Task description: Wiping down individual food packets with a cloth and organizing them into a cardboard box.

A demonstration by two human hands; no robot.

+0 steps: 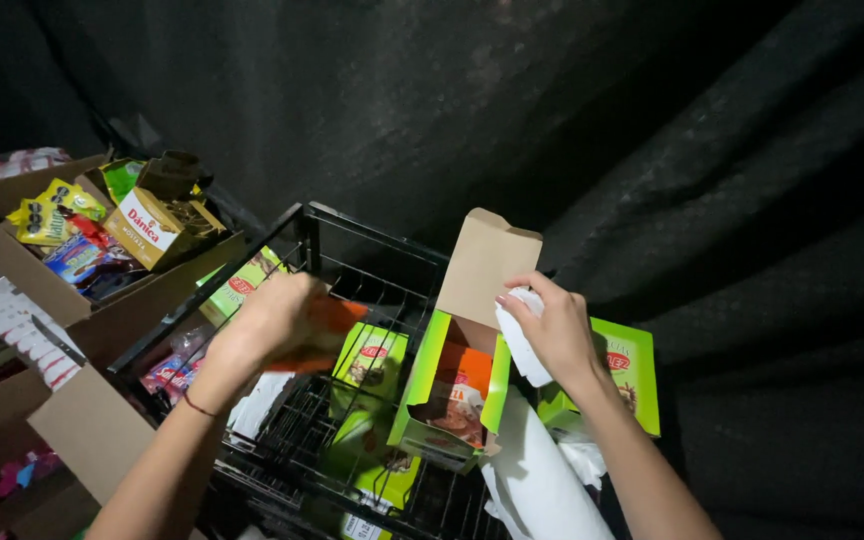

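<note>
Orange packet (324, 330) clenched in my left hand (270, 322) over the rack's (304, 232) left edge, right hand (552, 335) gripping white paper (520, 345) beside the open green box (452, 385).

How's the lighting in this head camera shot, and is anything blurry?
Head view: light falls only on the middle, the dark cloth backdrop swallows the rest; the left hand and the orange packet it holds are smeared by motion blur; the right hand on the green display box stays sharp.
</note>
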